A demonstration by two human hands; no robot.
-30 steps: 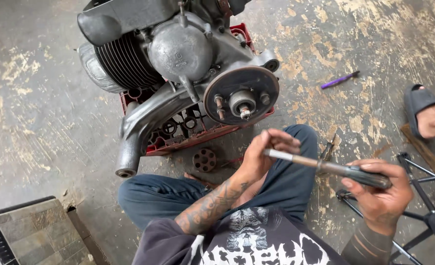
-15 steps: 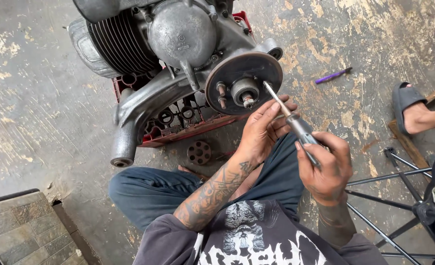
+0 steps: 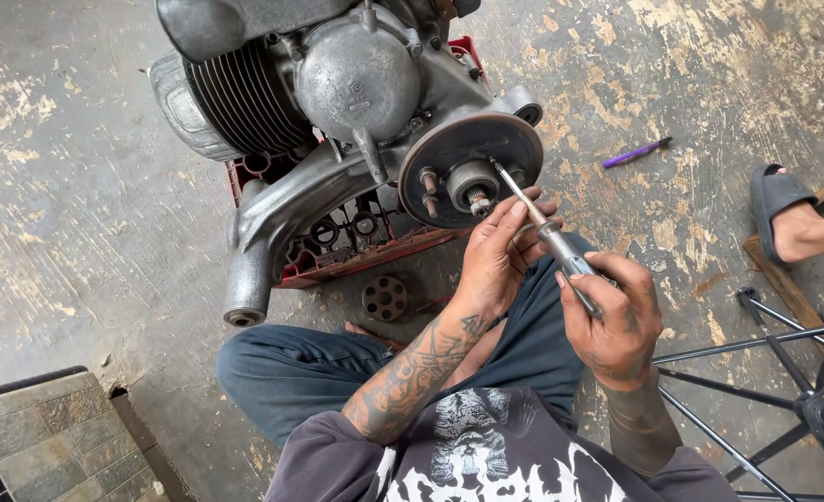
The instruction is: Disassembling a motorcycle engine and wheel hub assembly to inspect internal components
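Sitting dead centre on the red plastic crate (image 3: 338,265) is the big grey finned scooter engine (image 3: 338,102), our landmark, and everything plays off it. At the engine's near right end, the round dark backing plate (image 3: 472,167) shows its hub (image 3: 472,184) and two studs bare, so by my read the covering parts are already off and the hub work is only starting. Just below the engine, the left hand (image 3: 498,256) curls its fingers around the shaft of the long grey metal screwdriver (image 3: 547,232), steadying it. Further from the engine, the right hand (image 3: 617,321) is clamped tight on the handle. The tip touches the hub's edge. Under the engine's left, a small round perforated metal part (image 3: 385,297) lies on the floor; off to its right, a purple pen-like tool (image 3: 637,152).
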